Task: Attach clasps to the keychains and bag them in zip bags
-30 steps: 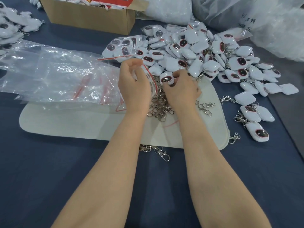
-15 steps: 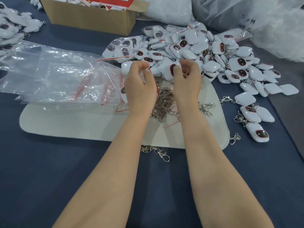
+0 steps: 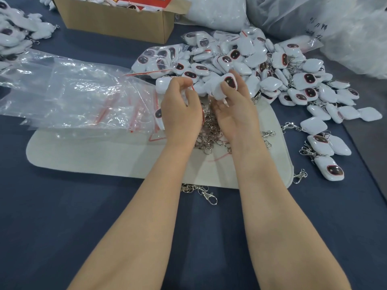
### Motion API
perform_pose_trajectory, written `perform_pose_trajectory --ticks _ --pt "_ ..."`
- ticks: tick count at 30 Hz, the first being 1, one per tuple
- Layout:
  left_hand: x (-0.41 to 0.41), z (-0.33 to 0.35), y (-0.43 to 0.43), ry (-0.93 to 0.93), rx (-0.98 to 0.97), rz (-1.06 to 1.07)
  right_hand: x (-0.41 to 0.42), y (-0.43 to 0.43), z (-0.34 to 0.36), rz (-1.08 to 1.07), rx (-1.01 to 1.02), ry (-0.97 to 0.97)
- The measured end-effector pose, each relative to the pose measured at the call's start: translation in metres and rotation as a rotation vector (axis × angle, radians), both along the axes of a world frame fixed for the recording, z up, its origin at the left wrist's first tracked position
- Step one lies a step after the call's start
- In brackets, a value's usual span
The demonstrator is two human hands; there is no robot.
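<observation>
We see glossy white plastic keychains [image 3: 249, 65], shiny metal clasps [image 3: 209, 132], clear crinkly zip bags [image 3: 73, 97], matt felt mat [image 3: 104, 155].

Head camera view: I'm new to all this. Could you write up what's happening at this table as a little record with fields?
Job: fitting clasps to keychains, then bagging them
Left grip: pinches a small zip bag, apparently with a keychain inside
Right grip: holds a white keychain
Between the hands: heap of metal clasps on a pale mat
Behind the hands: keychain pile
To the left: stack of empty bags
Far back: cardboard box
</observation>
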State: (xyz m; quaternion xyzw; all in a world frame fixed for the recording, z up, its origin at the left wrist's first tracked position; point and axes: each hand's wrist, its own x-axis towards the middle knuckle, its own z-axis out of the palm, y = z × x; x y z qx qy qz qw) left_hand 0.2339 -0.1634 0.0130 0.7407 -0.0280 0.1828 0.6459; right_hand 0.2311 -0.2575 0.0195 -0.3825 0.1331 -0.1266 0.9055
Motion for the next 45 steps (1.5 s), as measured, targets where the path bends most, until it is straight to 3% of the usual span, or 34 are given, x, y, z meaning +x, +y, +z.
perform_pose_trajectory --ticks 3,8,13,21,25,36,45 --pt "0.0 0.0 0.0 -0.005 0.007 0.008 0.0 0.002 0.001 0.046 -0.019 -0.057" --pt "0.0 0.0 0.0 -0.004 0.031 0.012 0.002 0.006 -0.001 0.036 -0.074 0.032" --pt "-0.001 0.0 0.0 -0.001 0.025 -0.002 0.001 0.002 -0.003 0.044 0.143 0.035" --pt "-0.001 0.001 0.0 0.0 0.024 -0.006 0.0 0.008 -0.006 0.054 -0.284 -0.045" --pt "-0.001 0.001 -0.001 -0.003 0.028 0.0 -0.001 0.008 -0.008 0.088 -0.391 -0.074" --pt "-0.001 0.002 0.0 0.01 0.012 -0.011 -0.004 0.014 0.0 0.13 -0.151 -0.005" --pt "-0.001 0.001 -0.001 -0.009 0.021 -0.002 -0.006 0.013 -0.001 0.134 -0.233 -0.045"
